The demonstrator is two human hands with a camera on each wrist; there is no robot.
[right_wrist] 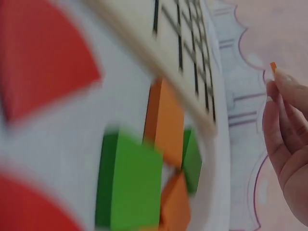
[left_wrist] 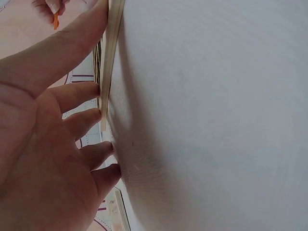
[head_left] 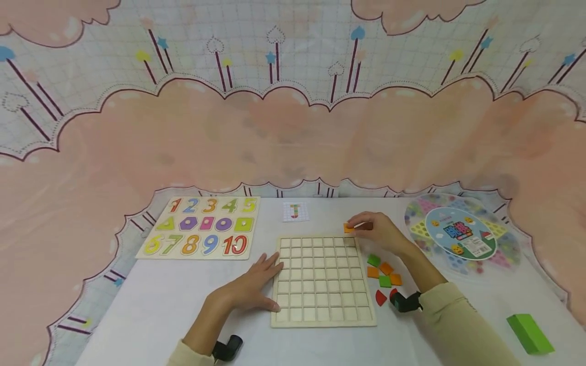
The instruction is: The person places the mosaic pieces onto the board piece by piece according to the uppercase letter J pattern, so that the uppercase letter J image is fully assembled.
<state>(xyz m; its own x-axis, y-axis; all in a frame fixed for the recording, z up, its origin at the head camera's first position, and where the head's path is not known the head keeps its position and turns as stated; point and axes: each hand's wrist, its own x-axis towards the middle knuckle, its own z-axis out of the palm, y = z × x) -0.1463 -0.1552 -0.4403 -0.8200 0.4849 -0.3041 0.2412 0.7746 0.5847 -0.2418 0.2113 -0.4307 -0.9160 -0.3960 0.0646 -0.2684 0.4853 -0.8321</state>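
A square wooden grid board [head_left: 323, 275] lies on the table with its cells bare. Along its left edge rests my left hand [head_left: 247, 287], fingers spread, fingertips and thumb touching the rim; the left wrist view shows the same hand [left_wrist: 57, 130] against the board's side. Above the board's far right corner, my right hand [head_left: 380, 231] pinches a small orange tile [head_left: 348, 228] between thumb and fingers. In the right wrist view that orange tile [right_wrist: 273, 67] sticks out from the fingertips. Green tiles [head_left: 384, 281] and orange tiles [head_left: 386, 268] lie loose beside the board's right edge.
Red quarter-circle pieces [head_left: 381, 298] lie nearer me, partly under my right wrist. Behind the board is a card with a coloured J pattern [head_left: 295, 212]. A number puzzle [head_left: 199, 229] sits at left, a round printed package [head_left: 460, 234] at right, a green block [head_left: 530, 334] front right.
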